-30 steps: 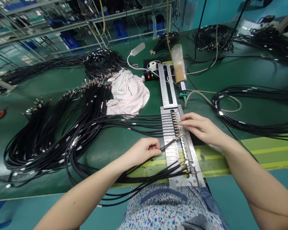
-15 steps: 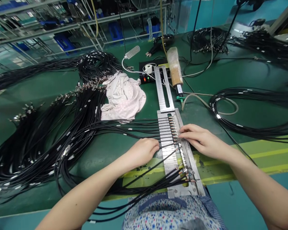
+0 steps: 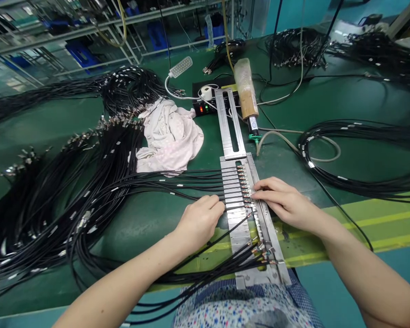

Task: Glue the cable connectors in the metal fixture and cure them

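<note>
A slotted metal fixture lies lengthwise in front of me, its near end at the table edge. Several black cables run in from the left and lie side by side in its upper slots, their metal connectors lined up along the right. My left hand is closed on a black cable at the fixture's left edge; the pinch is partly hidden. Thumb and fingertips of my right hand are at the connector end of a cable in the row. More loose cable ends rest across the fixture's near part.
Large bundles of black cables cover the left side. A pale cloth lies behind my left hand. Farther back are a small lamp, a black box with lights and a wrapped dispensing syringe. Coiled cables sit right.
The view has shifted slightly. Both hands keep nearly the same place at the fixture, the left still on its cable and the right at the connectors.
</note>
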A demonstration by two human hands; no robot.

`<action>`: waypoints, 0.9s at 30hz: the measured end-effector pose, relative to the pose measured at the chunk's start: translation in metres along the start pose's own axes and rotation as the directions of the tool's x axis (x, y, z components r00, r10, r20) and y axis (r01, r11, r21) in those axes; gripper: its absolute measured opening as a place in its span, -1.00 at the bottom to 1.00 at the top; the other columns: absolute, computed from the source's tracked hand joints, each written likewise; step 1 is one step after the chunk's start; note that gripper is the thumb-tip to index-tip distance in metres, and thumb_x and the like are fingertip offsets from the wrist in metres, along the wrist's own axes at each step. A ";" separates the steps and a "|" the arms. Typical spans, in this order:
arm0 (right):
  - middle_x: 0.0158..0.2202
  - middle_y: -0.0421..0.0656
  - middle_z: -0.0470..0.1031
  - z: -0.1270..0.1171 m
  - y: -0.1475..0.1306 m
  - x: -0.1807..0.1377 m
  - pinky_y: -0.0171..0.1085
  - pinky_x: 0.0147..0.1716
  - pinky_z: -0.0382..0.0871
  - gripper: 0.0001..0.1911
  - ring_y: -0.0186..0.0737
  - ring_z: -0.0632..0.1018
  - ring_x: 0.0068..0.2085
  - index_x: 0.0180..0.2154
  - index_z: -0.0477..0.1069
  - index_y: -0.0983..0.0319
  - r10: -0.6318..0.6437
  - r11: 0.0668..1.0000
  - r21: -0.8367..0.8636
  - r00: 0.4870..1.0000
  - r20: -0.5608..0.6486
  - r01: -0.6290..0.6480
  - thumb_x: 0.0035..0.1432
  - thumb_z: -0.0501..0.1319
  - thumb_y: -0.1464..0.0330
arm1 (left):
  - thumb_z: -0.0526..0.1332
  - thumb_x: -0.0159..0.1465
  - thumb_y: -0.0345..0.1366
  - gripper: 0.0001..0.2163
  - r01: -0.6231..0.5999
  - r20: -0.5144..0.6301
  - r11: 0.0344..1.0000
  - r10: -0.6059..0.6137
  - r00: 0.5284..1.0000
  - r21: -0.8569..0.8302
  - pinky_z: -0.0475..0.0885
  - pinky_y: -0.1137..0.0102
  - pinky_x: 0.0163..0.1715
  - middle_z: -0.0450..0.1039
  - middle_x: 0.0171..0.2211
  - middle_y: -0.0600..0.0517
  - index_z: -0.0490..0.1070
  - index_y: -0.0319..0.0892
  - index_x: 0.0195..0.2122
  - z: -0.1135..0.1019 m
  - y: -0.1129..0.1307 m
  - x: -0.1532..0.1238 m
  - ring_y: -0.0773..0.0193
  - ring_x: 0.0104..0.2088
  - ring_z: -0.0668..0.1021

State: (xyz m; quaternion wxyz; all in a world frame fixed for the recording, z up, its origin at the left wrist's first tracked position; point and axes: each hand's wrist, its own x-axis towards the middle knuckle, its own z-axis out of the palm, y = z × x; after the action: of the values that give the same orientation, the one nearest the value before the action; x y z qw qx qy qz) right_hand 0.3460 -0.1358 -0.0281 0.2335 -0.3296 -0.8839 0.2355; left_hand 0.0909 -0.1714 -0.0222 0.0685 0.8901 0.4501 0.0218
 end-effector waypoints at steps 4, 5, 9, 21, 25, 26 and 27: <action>-0.08 -0.05 0.37 0.004 0.000 0.001 -0.07 -0.05 0.33 -0.60 -0.14 0.33 -0.01 -0.10 0.44 0.15 -0.061 0.996 -0.068 0.998 0.023 0.063 0.17 -0.04 0.58 | -0.04 0.26 -0.53 -0.78 -0.095 -0.027 0.994 0.097 0.995 0.054 0.16 0.42 -0.51 0.28 -0.45 0.02 0.31 -0.18 -0.43 0.005 -0.001 -0.003 0.24 -0.40 0.30; -0.07 -0.04 0.36 0.006 0.000 0.001 -0.05 -0.05 0.31 -0.58 -0.12 0.32 0.01 -0.10 0.44 0.15 -0.076 0.992 -0.095 0.997 0.034 0.079 0.15 -0.04 0.60 | -0.04 0.25 -0.55 -0.77 -0.104 -0.039 0.993 0.106 0.994 0.059 0.16 0.42 -0.52 0.27 -0.46 0.02 0.31 -0.18 -0.43 0.006 -0.002 -0.003 0.24 -0.41 0.29; -0.03 -0.02 0.34 0.012 -0.007 0.005 0.02 -0.05 0.25 -0.48 -0.03 0.27 0.05 -0.10 0.43 0.16 -0.122 0.966 -0.217 0.987 0.101 0.142 0.00 -0.02 0.69 | -0.04 0.22 -0.57 -0.77 -0.130 -0.070 0.988 0.136 0.988 0.082 0.16 0.42 -0.53 0.25 -0.45 0.01 0.32 -0.18 -0.42 0.013 -0.006 0.001 0.23 -0.40 0.27; -0.14 -0.03 0.41 0.017 -0.018 0.011 -0.07 -0.16 0.29 -0.50 -0.01 0.33 -0.02 -0.20 0.48 0.21 -0.071 0.942 -0.318 0.990 0.119 0.105 -0.12 0.01 0.70 | 0.00 0.28 -0.47 -0.63 -0.201 -0.049 0.978 0.204 0.978 0.060 0.26 0.34 -0.33 0.30 -0.21 -0.06 0.22 -0.10 0.11 0.017 -0.019 -0.011 0.21 -0.31 0.25; -0.12 -0.02 0.41 0.018 -0.016 0.011 -0.04 -0.18 0.31 -0.51 0.01 0.34 -0.02 -0.21 0.49 0.20 -0.063 0.945 -0.312 0.992 0.112 0.095 -0.10 0.00 0.69 | 0.04 0.26 -0.47 -0.61 -0.148 -0.052 0.987 0.152 0.987 0.070 0.22 0.31 -0.34 0.31 -0.20 -0.05 0.23 -0.05 0.10 0.018 -0.017 -0.010 0.19 -0.29 0.24; -0.11 -0.03 0.41 0.018 -0.013 0.010 -0.03 -0.16 0.32 -0.50 0.01 0.34 -0.01 -0.21 0.49 0.19 -0.064 0.954 -0.287 0.993 0.103 0.091 -0.08 -0.01 0.69 | 0.04 0.25 -0.47 -0.62 -0.138 -0.061 0.988 0.143 0.988 0.076 0.22 0.31 -0.34 0.31 -0.19 -0.05 0.24 -0.05 0.09 0.017 -0.014 -0.010 0.18 -0.29 0.25; -0.09 -0.03 0.40 0.018 -0.009 0.008 -0.03 -0.14 0.33 -0.50 -0.01 0.33 0.01 -0.19 0.49 0.17 -0.071 0.964 -0.248 0.993 0.090 0.092 -0.04 -0.02 0.69 | 0.04 0.26 -0.46 -0.64 -0.130 -0.075 0.988 0.136 0.988 0.081 0.22 0.30 -0.34 0.32 -0.18 -0.05 0.25 -0.06 0.07 0.015 -0.011 -0.011 0.17 -0.28 0.26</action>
State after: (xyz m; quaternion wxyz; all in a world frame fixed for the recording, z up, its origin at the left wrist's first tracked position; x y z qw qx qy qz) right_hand 0.3256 -0.1411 -0.0350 0.1637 -0.3101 -0.9282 0.1247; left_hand 0.0774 -0.1750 -0.0388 0.0148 0.9184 0.3928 0.0449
